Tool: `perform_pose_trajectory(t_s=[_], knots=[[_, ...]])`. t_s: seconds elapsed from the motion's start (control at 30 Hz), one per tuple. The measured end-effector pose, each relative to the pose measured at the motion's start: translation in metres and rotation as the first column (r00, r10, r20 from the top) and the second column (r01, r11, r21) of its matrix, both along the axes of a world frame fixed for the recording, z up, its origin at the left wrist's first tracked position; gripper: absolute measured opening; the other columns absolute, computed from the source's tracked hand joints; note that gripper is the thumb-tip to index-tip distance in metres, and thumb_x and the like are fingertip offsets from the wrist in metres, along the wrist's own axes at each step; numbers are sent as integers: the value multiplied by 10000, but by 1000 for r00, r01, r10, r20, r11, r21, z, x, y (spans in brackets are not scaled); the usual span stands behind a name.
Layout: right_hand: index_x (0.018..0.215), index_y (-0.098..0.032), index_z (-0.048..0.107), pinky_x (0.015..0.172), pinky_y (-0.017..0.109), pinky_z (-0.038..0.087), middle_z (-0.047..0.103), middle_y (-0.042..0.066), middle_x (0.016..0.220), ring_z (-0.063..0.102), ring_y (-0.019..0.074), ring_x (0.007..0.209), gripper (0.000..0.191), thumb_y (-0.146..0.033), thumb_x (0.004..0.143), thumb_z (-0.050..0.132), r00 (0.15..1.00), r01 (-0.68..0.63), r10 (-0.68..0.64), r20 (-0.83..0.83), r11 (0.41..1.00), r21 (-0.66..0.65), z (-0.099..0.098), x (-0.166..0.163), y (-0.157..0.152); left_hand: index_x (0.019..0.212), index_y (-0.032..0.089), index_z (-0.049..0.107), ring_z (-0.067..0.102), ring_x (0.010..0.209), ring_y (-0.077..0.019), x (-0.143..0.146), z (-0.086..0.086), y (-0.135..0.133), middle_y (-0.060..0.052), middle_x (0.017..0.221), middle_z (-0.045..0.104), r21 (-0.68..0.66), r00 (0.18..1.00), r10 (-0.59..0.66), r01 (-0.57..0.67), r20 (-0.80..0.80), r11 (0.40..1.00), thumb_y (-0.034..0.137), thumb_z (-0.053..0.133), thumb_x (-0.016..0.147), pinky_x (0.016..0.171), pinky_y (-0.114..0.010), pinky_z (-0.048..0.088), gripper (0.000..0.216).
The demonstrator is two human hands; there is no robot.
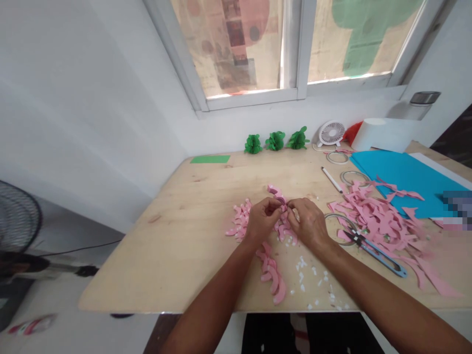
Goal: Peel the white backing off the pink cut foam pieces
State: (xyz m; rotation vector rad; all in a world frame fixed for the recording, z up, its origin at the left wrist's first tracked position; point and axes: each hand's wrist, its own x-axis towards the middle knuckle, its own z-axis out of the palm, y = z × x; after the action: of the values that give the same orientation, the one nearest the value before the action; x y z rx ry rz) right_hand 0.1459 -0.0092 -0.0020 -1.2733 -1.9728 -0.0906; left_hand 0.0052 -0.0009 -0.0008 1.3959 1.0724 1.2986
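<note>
My left hand (261, 218) and my right hand (309, 221) meet at the middle of a wooden table (177, 231). Both pinch a small curled pink paper piece (279, 198) between their fingertips, holding it just above the tabletop. Under and beside the hands lie several pink curved paper petals (239, 222), and a row of them (273, 275) runs toward the near edge. Small white paper bits (304, 278) are scattered in front of my right forearm.
A heap of pink paper scraps (379, 221) lies to the right, with snips (379, 255), tape rings (337, 157), a white pen (331, 179) and blue paper (401, 177). Three green paper flowers (276, 141), a small fan (331, 132) and a green sheet (210, 159) sit along the back.
</note>
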Motion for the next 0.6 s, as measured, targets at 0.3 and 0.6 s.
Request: perform_pose_trajectory(t_s=[0.3, 0.6], knots=[[755, -185, 558, 658, 298, 366, 599, 61, 743, 521, 199, 755, 120, -184, 823, 459, 999, -34, 34, 19, 999, 32, 3, -2, -2, 780, 156, 637, 617, 750, -157, 1, -7, 2, -45, 804, 660, -3, 1000, -16, 16, 23, 1000, 240, 637, 660, 719, -295, 499, 147], [763, -184, 557, 671, 303, 371, 600, 64, 764, 513, 199, 768, 124, -186, 829, 452, 998, -45, 44, 33, 999, 30, 4, -3, -2, 775, 152, 653, 620, 745, -161, 1, -6, 2, -51, 801, 669, -11, 1000, -9, 10, 28, 1000, 234, 639, 655, 704, -295, 512, 146]])
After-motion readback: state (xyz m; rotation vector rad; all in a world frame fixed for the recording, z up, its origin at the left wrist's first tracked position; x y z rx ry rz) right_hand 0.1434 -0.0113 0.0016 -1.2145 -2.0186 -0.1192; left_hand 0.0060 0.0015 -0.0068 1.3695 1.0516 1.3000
